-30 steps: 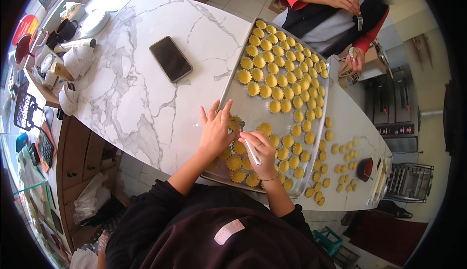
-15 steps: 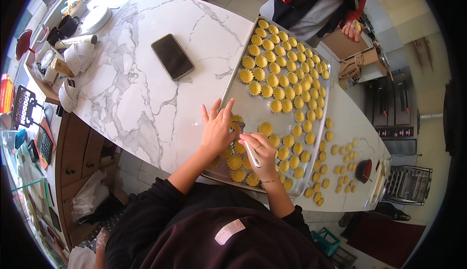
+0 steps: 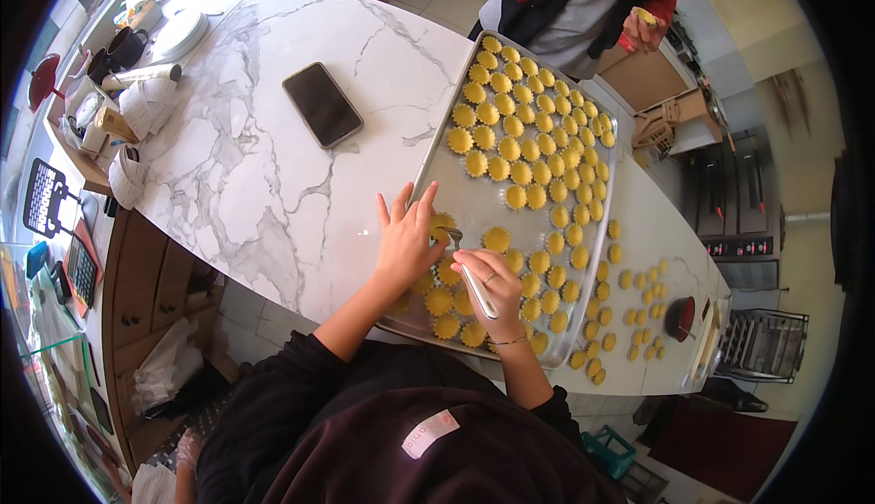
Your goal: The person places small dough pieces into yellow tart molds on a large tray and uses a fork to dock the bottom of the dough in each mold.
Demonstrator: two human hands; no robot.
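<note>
A long metal baking tray lies on the white marble counter, filled with several small yellow fluted pastries. My left hand rests flat on the tray's near left part, fingers spread, holding one pastry in place. My right hand grips a metal fork, whose tip touches that pastry. More pastries lie under and around both hands.
A dark phone lies on the counter left of the tray. Loose pastries and a small dark red bowl sit right of the tray. Another person in red sleeves stands at the far end holding a fork. Cups and kitchenware crowd the far left.
My hands stay at the same spot on the tray. The other person at the far end has raised their hands and shifted slightly.
</note>
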